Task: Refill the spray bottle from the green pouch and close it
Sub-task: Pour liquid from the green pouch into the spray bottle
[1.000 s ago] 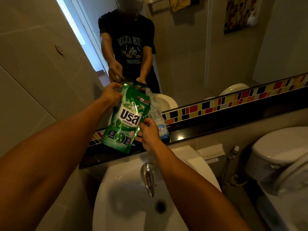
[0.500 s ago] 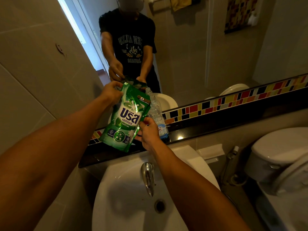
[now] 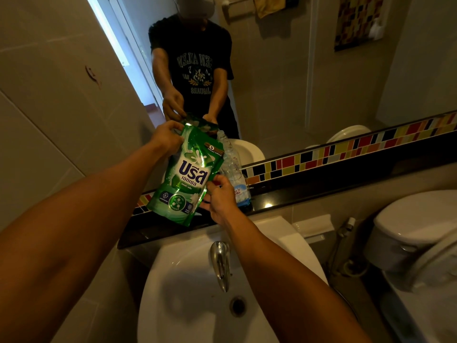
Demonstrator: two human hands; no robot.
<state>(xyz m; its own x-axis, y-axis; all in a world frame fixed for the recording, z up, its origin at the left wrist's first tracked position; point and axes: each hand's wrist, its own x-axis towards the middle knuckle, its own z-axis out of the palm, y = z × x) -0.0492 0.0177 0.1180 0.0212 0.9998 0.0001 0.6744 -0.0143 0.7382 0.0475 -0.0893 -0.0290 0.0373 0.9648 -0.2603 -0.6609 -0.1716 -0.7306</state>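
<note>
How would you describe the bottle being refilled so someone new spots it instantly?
Start at the white sink, then go up to the dark ledge under the mirror. The clear plastic bottle stands there, just right of the green pouch held in both hands. It is the only see-through thing, with a blue-and-white label low down.

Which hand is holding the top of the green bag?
The left hand pinches the green pouch's top corner; the right hand grips its lower right edge instead.

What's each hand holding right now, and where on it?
Both hold the green pouch: left hand pinches its top left corner, right hand grips its lower right edge. The clear bottle stands unheld on the ledge.
</note>
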